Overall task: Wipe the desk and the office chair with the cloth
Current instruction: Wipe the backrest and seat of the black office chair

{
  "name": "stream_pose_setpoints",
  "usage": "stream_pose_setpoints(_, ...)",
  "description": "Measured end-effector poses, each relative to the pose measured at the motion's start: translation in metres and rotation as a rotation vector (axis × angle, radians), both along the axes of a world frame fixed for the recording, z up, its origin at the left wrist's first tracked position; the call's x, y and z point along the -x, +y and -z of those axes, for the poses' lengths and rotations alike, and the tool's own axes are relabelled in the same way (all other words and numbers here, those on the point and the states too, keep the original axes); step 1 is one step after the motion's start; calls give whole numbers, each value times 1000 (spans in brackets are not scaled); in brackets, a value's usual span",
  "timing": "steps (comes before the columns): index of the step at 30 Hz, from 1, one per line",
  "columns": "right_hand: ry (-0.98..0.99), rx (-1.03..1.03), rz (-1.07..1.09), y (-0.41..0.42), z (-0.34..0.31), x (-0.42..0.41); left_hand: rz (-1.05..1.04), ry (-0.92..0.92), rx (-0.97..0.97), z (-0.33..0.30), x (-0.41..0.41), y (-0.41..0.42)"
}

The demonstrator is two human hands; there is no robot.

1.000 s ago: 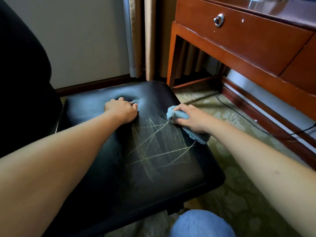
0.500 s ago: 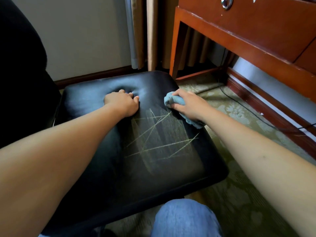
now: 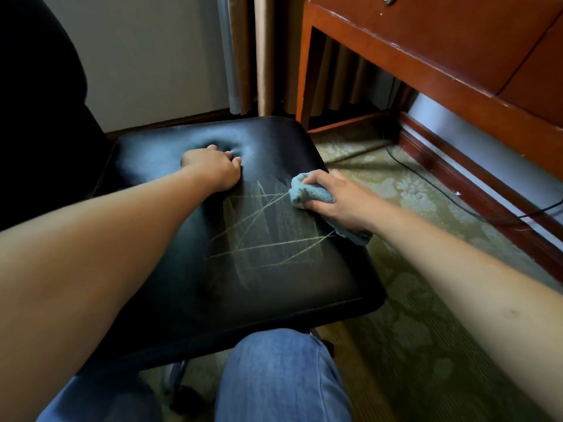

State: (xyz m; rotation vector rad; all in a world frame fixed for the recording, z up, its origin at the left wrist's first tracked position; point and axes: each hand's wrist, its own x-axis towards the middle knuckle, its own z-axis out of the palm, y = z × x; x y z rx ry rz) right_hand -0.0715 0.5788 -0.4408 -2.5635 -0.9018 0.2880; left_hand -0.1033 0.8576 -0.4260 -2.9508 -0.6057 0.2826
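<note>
Cloth: blue, soft terry-type, bunched up in your right hand, sitting on the right edge of the office chair seat, w/ one tail hanging off past the seat rim. Fingers are curling round the wad and pinching it against the cushion, thumb side toward you.

Left hand is pressing down near the back-centre of the seat, fingers curled under, holding nothing, knuckles sinking into the padding. Looks like you're bracing the chair so it isn't rolling. Hands are well apart, the pale crossing marks on the black leather lying betw. them.

Handling, as a judgement: cloth is light, limp, no stiffness, so it's going to fold and slip under the palm unless you're keeping a firm wad. Best hold is mid-bunch, loose tail tucked in so it isn't dragging. Seat surface looks smooth and prob. slippery, cushion gives under pressure.

Progress: you're working the seat. Marks not yet wiped off. Chair back is at far left, dark, detail hard to read. The table, red-brown wood w/ drawer, is standing at upper right, top not in view, so can't tell its state.
</note>
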Motion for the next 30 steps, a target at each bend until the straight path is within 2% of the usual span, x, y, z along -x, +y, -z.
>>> stream_pose_setpoints(7,-22,93,-175,-26,-14,52,27,-26,255,-18,13,4)
stream_pose_setpoints(13,-40,118,-267,-28,-23,59,163,-133,306,-24,40,-14)
stream_pose_setpoints(18,-19,89,-326,-33,-23,59,99,-135,352,-15,67,-12)
stream_pose_setpoints(22,-24,94,-363,-30,-26,54,23,-144,280,-9,78,1)
stream_pose_setpoints(25,-98,89,-323,-16,-25,40,45,-111,260,-5,81,4)
stream_pose_setpoints(30,-77,67,-139,28,-22,-10,55,-94,337,-1,82,6)
